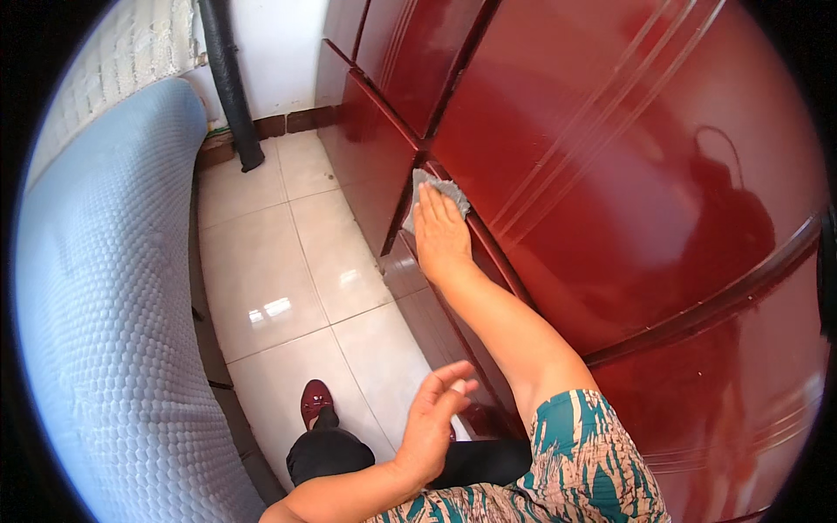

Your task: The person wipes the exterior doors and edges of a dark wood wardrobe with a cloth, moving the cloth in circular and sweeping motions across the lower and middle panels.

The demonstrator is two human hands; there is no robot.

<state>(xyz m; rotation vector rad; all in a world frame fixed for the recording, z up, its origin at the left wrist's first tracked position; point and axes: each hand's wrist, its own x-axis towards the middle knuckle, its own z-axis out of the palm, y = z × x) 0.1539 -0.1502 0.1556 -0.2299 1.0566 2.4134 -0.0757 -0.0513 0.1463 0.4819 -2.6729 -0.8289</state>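
My right hand [442, 234] reaches forward and presses a grey cloth [452, 193] against the dark red, glossy wardrobe [602, 183]. The cloth lies under its fingers at the ledge where the panels meet, and its ragged edge sticks out past the fingertips. Close to my body, my left hand [430, 423] hangs in the air with loosely bent fingers apart from one another. Nothing shows in it, and it touches neither the cloth nor the wardrobe.
A bed with a pale blue quilted cover [113, 288] runs along the left. Between bed and wardrobe lies a strip of light tiled floor [261, 253], where my dark red shoe [316, 401] stands. A black padded post [231, 87] rises near the white wall [277, 57].
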